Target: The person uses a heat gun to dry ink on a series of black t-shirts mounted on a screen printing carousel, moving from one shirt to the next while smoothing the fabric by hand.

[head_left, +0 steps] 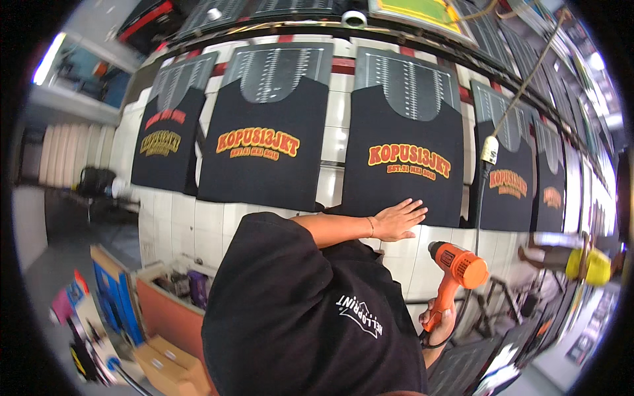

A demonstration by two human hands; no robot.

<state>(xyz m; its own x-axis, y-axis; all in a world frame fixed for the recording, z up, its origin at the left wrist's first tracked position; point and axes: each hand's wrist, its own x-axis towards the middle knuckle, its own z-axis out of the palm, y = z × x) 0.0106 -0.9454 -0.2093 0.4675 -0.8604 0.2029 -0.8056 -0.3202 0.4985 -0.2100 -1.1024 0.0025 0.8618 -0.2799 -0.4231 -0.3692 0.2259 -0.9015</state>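
My left hand (399, 220) lies flat with its fingers stretched out on the lower edge of a black T-shirt (403, 188). That shirt is spread over a grey printing board (432, 76) and carries red and yellow lettering. Lower and to the right, my right hand (441, 325) grips an orange heat gun (461, 267) by its handle. The heat gun's dark nozzle points up and left, toward the shirt's lower edge but apart from it.
More black printed T-shirts (264, 142) lie on boards along the white-tiled table (218, 224). A power cord with a white socket (490, 150) hangs beside the right-hand shirts. A cardboard box (172, 364) stands lower left. Another person in yellow (588, 266) is at the far right.
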